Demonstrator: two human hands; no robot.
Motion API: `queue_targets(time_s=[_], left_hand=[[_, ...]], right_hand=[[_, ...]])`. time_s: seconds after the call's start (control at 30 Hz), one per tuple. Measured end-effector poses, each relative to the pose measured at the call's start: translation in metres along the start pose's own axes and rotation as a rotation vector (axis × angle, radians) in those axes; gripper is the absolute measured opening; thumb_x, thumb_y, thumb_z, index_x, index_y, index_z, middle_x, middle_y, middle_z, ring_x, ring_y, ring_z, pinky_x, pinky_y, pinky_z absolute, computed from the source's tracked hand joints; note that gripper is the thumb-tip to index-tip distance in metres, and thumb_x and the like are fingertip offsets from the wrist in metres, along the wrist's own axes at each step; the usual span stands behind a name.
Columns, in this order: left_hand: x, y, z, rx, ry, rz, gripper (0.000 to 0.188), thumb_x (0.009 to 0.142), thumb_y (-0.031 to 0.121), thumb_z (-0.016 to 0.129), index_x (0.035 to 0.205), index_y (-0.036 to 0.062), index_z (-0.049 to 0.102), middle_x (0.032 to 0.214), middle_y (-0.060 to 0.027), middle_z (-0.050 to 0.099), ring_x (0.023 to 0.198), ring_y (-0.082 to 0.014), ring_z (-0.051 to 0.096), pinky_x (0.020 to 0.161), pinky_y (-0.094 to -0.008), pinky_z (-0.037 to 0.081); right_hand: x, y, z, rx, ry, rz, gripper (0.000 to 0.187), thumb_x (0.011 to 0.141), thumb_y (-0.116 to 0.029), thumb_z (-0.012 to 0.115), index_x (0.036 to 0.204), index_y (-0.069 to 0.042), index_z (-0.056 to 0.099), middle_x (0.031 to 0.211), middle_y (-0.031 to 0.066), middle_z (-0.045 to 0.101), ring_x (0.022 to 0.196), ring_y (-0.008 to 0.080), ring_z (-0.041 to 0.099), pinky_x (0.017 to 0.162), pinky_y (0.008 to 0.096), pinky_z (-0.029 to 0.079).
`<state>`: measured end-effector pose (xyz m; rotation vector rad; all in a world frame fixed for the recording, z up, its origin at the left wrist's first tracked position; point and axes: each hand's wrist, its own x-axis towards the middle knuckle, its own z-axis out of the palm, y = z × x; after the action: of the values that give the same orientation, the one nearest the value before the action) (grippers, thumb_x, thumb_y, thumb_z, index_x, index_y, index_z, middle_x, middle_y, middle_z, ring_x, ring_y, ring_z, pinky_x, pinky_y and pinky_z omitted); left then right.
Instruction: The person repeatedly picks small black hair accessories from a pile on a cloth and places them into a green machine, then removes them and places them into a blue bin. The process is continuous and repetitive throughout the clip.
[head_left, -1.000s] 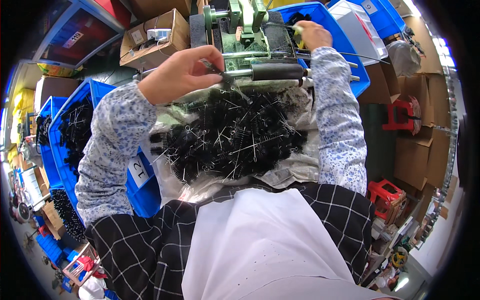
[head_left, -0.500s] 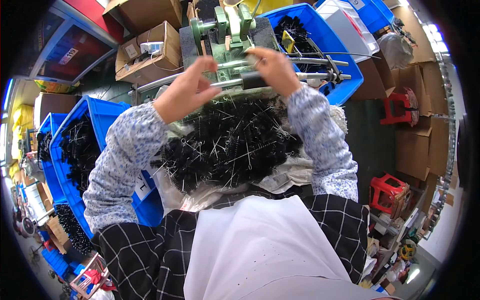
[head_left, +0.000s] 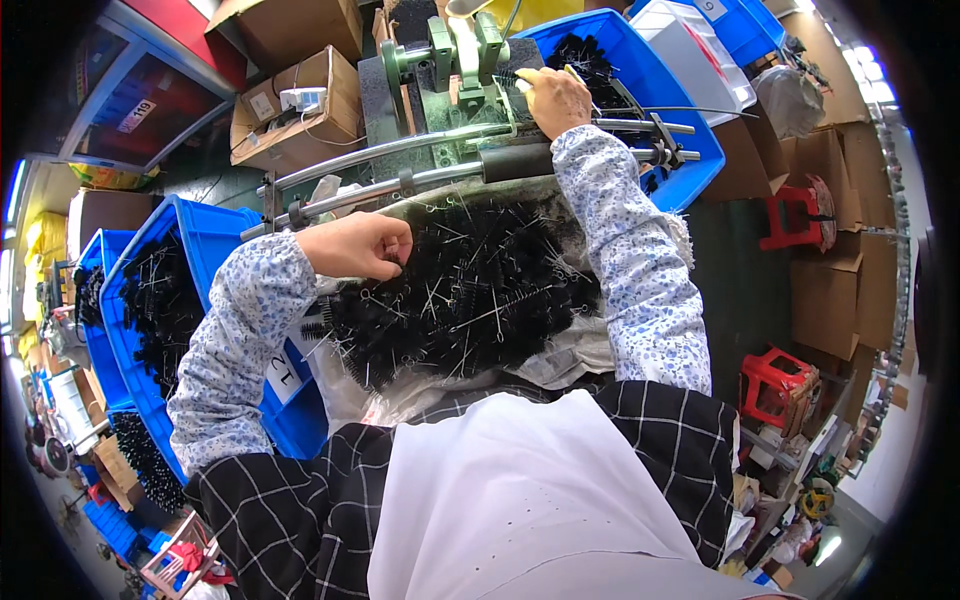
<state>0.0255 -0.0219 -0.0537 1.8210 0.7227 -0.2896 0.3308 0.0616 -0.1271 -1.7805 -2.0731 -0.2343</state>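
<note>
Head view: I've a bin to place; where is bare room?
Floor shows bare between right sleeve, cardboard boxes and lower red stool. Crowded: the brush heap by the left hand, and the brush-filled blue bin beside the right hand.

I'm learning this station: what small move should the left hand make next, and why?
Probably pinch a single piece from the pile of black wire brushes: the left hand is at its upper-left edge with fingers curled, while the right hand is up beside the green machine. Whether the left already grips one, I cannot tell.
</note>
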Motion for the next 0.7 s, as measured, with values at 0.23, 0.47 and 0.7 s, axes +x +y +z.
queue_targets(time_s=[0.23, 0.47, 0.7], left_hand=[[-0.010, 0.009, -0.007, -0.257, 0.214, 0.038, 0.016, 0.074, -0.004, 0.053, 0.088, 0.0023, 0.050, 0.076, 0.0045, 0.044, 0.068, -0.0030, 0.042, 0.062, -0.0185, 0.039], [-0.028, 0.009, -0.012, -0.289, 0.462, 0.209, 0.017, 0.076, 0.001, 0.057, 0.091, 0.0031, 0.050, 0.078, 0.0032, 0.046, 0.069, -0.0027, 0.043, 0.060, -0.0188, 0.037], [-0.026, 0.023, -0.012, -0.178, 0.349, 0.123, 0.021, 0.076, -0.001, 0.057, 0.095, 0.0034, 0.049, 0.085, 0.0015, 0.047, 0.076, -0.0049, 0.045, 0.072, -0.0201, 0.039]], right_hand=[[0.011, 0.006, 0.012, -0.044, -0.034, -0.053, 0.022, 0.081, -0.021, 0.058, 0.102, -0.019, 0.064, 0.096, 0.0011, 0.059, 0.089, 0.0228, 0.054, 0.081, 0.0360, 0.042], [-0.007, 0.007, -0.005, -0.030, -0.137, 0.158, 0.034, 0.076, -0.027, 0.060, 0.106, -0.011, 0.059, 0.101, 0.0078, 0.060, 0.102, 0.0273, 0.051, 0.084, 0.0425, 0.039], [-0.002, -0.030, 0.014, 0.006, 0.035, 0.067, 0.024, 0.074, -0.020, 0.056, 0.094, -0.008, 0.063, 0.084, 0.0114, 0.063, 0.080, 0.0276, 0.061, 0.068, 0.0416, 0.049]])
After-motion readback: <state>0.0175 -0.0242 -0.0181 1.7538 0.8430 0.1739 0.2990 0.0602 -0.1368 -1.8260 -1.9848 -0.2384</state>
